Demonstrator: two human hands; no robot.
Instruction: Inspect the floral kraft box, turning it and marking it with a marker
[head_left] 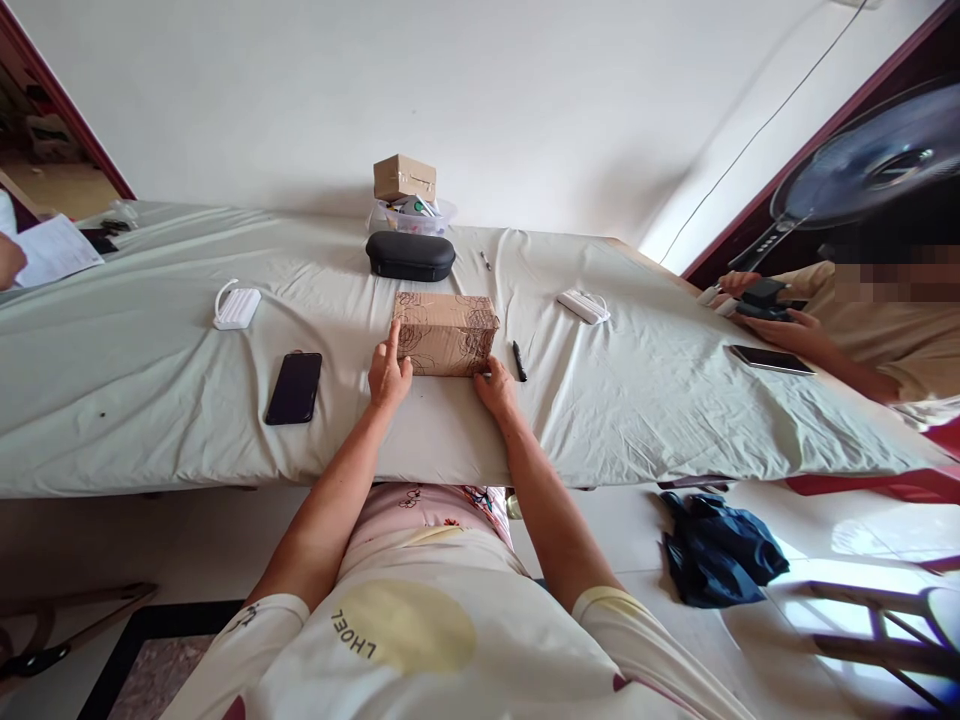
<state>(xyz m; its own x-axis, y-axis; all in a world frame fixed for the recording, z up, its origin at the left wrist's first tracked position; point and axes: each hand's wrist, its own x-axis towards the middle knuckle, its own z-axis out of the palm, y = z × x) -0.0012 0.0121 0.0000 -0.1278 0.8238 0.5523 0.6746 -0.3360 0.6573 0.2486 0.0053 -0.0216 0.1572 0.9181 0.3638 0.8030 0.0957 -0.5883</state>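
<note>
A cardboard box point(446, 335) with dark scribbled swirls on its faces lies on the cloth-covered table in front of me. My left hand point(388, 372) holds its left side, index finger stretched up along the edge and thumb at the near lower corner. At the box's lower right corner, my right hand point(496, 388) grips with bent fingers, some hidden behind the corner. Just right of the box lies a black pen point(519, 362).
Behind the box sit a black case point(410, 256), a plastic basket point(444, 215) and a smaller carton point(403, 177). A phone point(294, 388) and white power bank point(238, 308) lie left, another power bank point(583, 306) right. A person point(862, 330) at right handles a dark object beside a fan point(885, 160).
</note>
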